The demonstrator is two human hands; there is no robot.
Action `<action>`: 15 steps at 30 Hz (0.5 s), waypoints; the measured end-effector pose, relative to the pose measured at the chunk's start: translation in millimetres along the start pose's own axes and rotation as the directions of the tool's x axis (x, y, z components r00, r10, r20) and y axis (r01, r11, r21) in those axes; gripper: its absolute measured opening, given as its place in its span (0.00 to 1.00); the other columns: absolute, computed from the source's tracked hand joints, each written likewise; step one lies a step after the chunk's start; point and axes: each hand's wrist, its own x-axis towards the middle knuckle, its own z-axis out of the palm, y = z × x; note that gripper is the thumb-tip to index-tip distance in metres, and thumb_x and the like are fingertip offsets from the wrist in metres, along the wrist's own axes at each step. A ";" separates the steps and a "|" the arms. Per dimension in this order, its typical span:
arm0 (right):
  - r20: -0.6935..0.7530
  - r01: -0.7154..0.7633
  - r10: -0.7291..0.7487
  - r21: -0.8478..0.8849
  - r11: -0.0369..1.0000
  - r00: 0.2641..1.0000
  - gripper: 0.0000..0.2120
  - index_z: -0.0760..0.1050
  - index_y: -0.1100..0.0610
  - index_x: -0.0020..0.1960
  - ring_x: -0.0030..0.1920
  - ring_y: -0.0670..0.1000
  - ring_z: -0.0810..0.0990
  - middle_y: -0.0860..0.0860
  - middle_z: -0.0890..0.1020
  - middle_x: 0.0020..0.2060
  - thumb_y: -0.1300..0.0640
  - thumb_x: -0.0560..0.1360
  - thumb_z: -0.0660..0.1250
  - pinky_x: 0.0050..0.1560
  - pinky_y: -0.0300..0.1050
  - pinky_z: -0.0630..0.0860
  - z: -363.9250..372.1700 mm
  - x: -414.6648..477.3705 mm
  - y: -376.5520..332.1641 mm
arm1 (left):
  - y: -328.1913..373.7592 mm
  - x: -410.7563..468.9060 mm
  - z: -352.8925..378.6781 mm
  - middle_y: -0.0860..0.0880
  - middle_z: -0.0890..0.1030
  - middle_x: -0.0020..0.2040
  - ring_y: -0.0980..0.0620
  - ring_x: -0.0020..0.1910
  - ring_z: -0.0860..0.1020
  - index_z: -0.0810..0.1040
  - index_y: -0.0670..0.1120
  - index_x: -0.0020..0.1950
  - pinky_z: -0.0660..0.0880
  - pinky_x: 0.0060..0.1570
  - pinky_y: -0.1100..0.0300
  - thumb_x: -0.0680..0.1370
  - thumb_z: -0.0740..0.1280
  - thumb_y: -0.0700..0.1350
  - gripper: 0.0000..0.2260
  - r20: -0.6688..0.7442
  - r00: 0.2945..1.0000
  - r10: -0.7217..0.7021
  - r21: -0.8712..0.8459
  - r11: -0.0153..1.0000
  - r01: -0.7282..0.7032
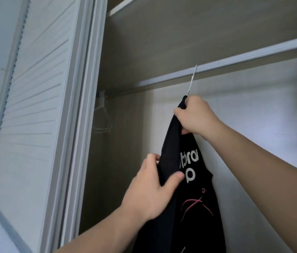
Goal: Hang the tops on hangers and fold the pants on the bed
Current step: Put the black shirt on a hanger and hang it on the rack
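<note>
A black top [195, 201] with white letters and pink lines hangs inside the wardrobe on a white hanger [192, 79]. The hanger's hook sits over the grey closet rail [244, 59]. My right hand [195, 115] grips the top's neck just below the hook. Lower down, my left hand [153, 187] holds the left shoulder of the top, thumb across the front of the fabric. The hanger's body is hidden inside the cloth.
Several empty white hangers [103, 114] hang at the rail's far left end. A white louvred wardrobe door [34, 97] stands open on the left. A shelf [124, 8] runs above the rail. The wardrobe's back wall [262, 125] is right behind the top.
</note>
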 end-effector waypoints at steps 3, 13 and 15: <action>0.016 0.005 -0.006 0.107 0.994 1.000 0.09 0.71 0.62 0.53 0.37 0.63 0.85 0.60 0.82 0.48 0.57 0.77 0.62 0.41 0.58 0.84 21.1 8.3 8.6 | 0.6 -7.1 12.0 0.58 0.73 0.59 0.50 0.56 0.79 0.59 0.61 0.60 0.76 0.54 0.50 0.73 0.70 0.60 0.24 0.010 1.000 -0.018 0.126 0.992 0.017; 0.086 0.061 -0.091 0.300 0.952 0.992 0.27 0.69 0.57 0.74 0.55 0.63 0.83 0.60 0.82 0.58 0.49 0.78 0.68 0.57 0.59 0.80 114.2 46.2 26.4 | -41.6 32.1 -23.0 0.51 0.74 0.46 0.48 0.43 0.77 0.63 0.51 0.53 0.76 0.45 0.51 0.79 0.60 0.40 0.08 -0.058 0.977 -0.205 0.419 0.883 0.210; 0.085 0.079 -0.111 0.310 0.947 0.990 0.27 0.69 0.56 0.74 0.55 0.61 0.83 0.59 0.83 0.57 0.48 0.78 0.67 0.58 0.56 0.80 135.9 54.0 25.5 | -51.7 39.7 -33.7 0.50 0.74 0.48 0.49 0.45 0.78 0.64 0.51 0.57 0.78 0.47 0.50 0.79 0.60 0.39 0.10 -0.059 0.968 -0.244 0.483 0.841 0.241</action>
